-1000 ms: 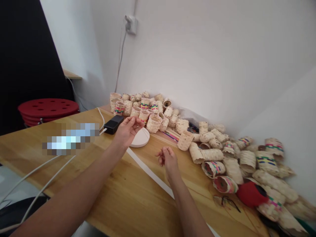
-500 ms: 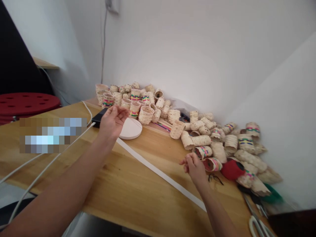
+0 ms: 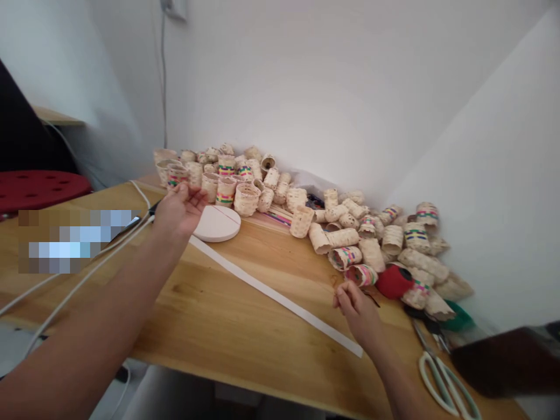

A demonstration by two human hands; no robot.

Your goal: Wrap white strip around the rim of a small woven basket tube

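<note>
My left hand (image 3: 182,209) is raised over the back left of the table, palm turned inward. Its fingers are half curled and apart, with no object visible in them. Just right of it lies a round white disc (image 3: 215,228) with a thin pink line across its top. My right hand (image 3: 356,306) hovers over the right side, fingers curled together; anything between them is too small to make out. Between the hands a long white strip (image 3: 271,293) runs diagonally across the table. Many small woven baskets (image 3: 247,199), some with coloured bands, are heaped along the wall.
White-handled scissors (image 3: 446,379) lie at the right edge of the wooden table (image 3: 219,338), beside a dark brown object (image 3: 503,359). A red round object (image 3: 394,281) sits among the baskets. White cables (image 3: 79,286) cross the left side. A red stool (image 3: 44,188) stands beyond.
The view has shifted, so the table contents appear farther left. My right hand has drawn closer to me relative to the baskets, its fingers more curled. My left hand stays near the disc.
</note>
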